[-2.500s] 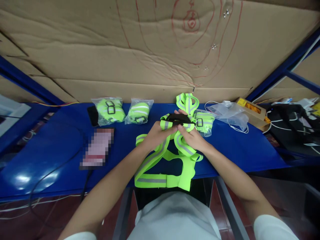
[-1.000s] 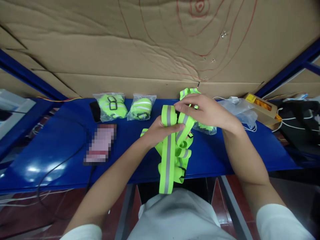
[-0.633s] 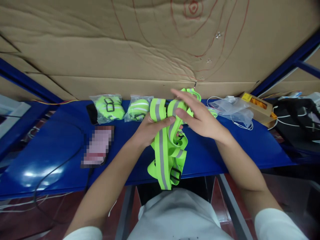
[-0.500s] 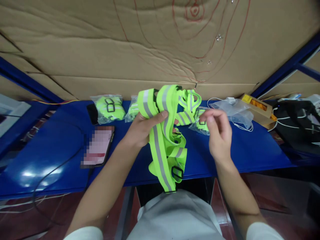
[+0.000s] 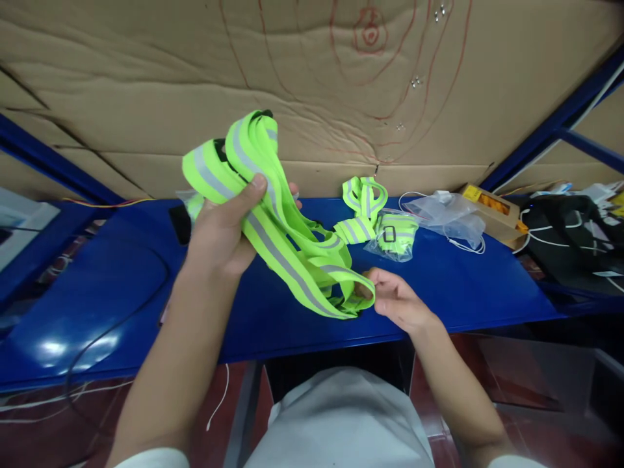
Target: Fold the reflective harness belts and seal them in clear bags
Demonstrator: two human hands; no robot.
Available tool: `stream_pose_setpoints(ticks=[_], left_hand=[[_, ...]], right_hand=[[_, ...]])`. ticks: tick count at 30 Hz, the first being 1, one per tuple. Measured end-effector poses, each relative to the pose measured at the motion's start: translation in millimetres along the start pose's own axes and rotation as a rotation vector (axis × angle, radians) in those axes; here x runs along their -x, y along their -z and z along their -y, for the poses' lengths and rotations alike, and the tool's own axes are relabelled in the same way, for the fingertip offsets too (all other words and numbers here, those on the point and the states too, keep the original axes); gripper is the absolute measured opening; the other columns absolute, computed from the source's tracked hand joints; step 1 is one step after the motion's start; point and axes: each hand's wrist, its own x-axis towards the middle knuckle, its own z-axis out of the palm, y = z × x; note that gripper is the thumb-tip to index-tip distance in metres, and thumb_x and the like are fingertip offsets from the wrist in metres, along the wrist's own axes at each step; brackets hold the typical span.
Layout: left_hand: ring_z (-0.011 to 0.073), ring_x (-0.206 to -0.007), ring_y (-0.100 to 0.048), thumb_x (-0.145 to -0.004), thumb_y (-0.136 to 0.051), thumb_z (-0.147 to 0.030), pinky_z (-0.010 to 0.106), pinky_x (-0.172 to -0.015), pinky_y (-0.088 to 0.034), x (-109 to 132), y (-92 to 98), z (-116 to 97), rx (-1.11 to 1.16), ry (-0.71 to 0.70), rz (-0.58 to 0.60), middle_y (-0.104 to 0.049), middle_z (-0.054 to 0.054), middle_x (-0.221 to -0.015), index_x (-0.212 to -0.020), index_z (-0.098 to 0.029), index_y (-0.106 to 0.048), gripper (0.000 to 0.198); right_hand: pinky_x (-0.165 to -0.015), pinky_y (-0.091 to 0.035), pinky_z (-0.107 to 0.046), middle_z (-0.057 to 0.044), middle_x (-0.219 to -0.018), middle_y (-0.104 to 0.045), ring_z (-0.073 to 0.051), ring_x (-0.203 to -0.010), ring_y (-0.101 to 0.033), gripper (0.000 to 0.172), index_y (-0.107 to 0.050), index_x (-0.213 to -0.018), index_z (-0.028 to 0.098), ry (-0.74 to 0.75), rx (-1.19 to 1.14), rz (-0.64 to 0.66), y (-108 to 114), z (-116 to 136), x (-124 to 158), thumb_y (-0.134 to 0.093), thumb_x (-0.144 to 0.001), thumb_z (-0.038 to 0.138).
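My left hand [image 5: 221, 231] is raised above the blue table [image 5: 463, 286] and grips the folded top of a neon-green reflective strap vest [image 5: 273, 221] with grey stripes. The straps slope down to the right. My right hand [image 5: 397, 302] sits lower, near the table's front edge, with its fingers pinched on the vest's bottom loops.
A loose green vest [image 5: 363, 208] and a bagged one [image 5: 394, 234] lie at the back. Empty plastic bags [image 5: 443, 218], white cables, a cardboard box [image 5: 492, 208] and a black bag [image 5: 565, 240] sit at the right. A cardboard sheet [image 5: 292, 84] stands behind.
My left hand lifted the bunched vest up and to the left. My right hand let go at the top, dropped down and took the lower end of the straps.
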Motion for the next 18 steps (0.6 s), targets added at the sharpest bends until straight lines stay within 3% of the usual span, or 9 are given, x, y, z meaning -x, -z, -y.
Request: stream_pose_setpoints(ticks=[2, 5, 7, 9, 12, 13, 14, 15, 18], left_hand=[[0.0184, -0.072, -0.071, -0.082, -0.082, -0.030, 0.031, -0.064, -0.064, 1, 1.8, -2, -0.031, -0.037, -0.002, -0.079, 0.000, -0.083, -0.097, -0.021, -0.076, 0.019], [0.0237, -0.087, -0.074, -0.078, -0.088, -0.033, 0.036, -0.074, -0.065, 3, 1.9, -2, -0.084, -0.138, -0.019, -0.080, -0.002, -0.087, -0.099, -0.024, -0.076, 0.026], [0.0263, -0.097, -0.075, -0.078, -0.088, -0.032, 0.037, -0.080, -0.065, 3, 0.7, 0, -0.089, -0.188, -0.026, -0.080, -0.003, -0.090, -0.099, -0.024, -0.076, 0.026], [0.0253, -0.100, -0.075, -0.079, -0.087, -0.028, 0.037, -0.084, -0.065, 4, -1.6, 2, -0.068, -0.196, -0.026, -0.080, -0.004, -0.092, -0.099, -0.024, -0.075, 0.023], [0.0227, -0.089, -0.076, -0.082, -0.084, -0.025, 0.037, -0.081, -0.067, 6, -6.6, 9, -0.049, -0.209, -0.013, -0.080, -0.002, -0.088, -0.099, -0.021, -0.075, 0.019], [0.0230, -0.086, -0.076, -0.083, -0.084, -0.026, 0.038, -0.080, -0.068, 8, -8.4, 11, -0.056, -0.213, -0.001, -0.080, 0.000, -0.088, -0.100, -0.020, -0.075, 0.020], [0.0239, -0.084, -0.077, -0.083, -0.084, -0.028, 0.040, -0.079, -0.068, 9, -10.1, 14, -0.067, -0.215, 0.009, -0.080, 0.002, -0.088, -0.101, -0.019, -0.075, 0.021], [0.0251, -0.082, -0.078, -0.083, -0.084, -0.030, 0.041, -0.077, -0.068, 11, -11.8, 17, -0.079, -0.215, 0.018, -0.081, 0.004, -0.089, -0.102, -0.019, -0.076, 0.023], [0.0291, -0.087, -0.079, -0.082, -0.085, -0.037, 0.043, -0.078, -0.068, 17, -16.3, 25, -0.151, -0.186, 0.065, -0.081, 0.007, -0.095, -0.103, -0.020, -0.077, 0.028]], right_hand=[[-0.056, -0.049, -0.026, 0.002, -0.072, -0.061, -0.013, -0.060, -0.058, 0.036, -0.059, -0.078, 0.022, 0.062, 0.133, -0.083, -2, 3, 5, -0.090, -0.073, 0.041], [-0.043, -0.040, -0.027, 0.006, -0.061, -0.048, -0.012, -0.045, -0.045, 0.028, -0.053, -0.077, 0.026, 0.189, 0.380, -0.428, -5, 2, 9, -0.078, -0.085, 0.036], [-0.046, -0.040, -0.029, 0.005, -0.062, -0.044, -0.013, -0.049, -0.046, 0.020, -0.053, -0.079, 0.026, 0.342, 0.627, -0.621, -5, 0, 11, -0.069, -0.091, 0.029], [-0.054, -0.044, -0.031, 0.002, -0.068, -0.051, -0.015, -0.058, -0.051, 0.011, -0.058, -0.083, 0.026, 0.473, 0.921, -0.578, -4, -1, 13, -0.064, -0.093, 0.022], [-0.061, -0.047, -0.030, 0.000, -0.081, -0.065, -0.015, -0.067, -0.061, 0.006, -0.067, -0.096, 0.025, 0.456, 1.221, -0.102, -4, 8, 14, -0.064, -0.096, 0.020], [-0.062, -0.048, -0.029, -0.001, -0.084, -0.068, -0.015, -0.069, -0.064, 0.007, -0.069, -0.101, 0.025, 0.440, 1.245, 0.021, -5, 15, 14, -0.066, -0.097, 0.022], [-0.064, -0.051, -0.029, -0.001, -0.087, -0.071, -0.015, -0.073, -0.067, 0.009, -0.070, -0.106, 0.025, 0.454, 1.248, 0.065, -6, 25, 13, -0.067, -0.097, 0.024], [-0.069, -0.054, -0.029, -0.002, -0.091, -0.073, -0.016, -0.078, -0.069, 0.013, -0.071, -0.110, 0.025, 0.508, 1.239, 0.028, -9, 36, 11, -0.068, -0.098, 0.025], [-0.099, -0.057, -0.041, -0.007, -0.119, -0.072, -0.024, -0.112, -0.069, 0.031, -0.066, -0.128, 0.025, 0.800, 1.266, -0.293, -20, 79, -3, -0.069, -0.097, 0.022]])
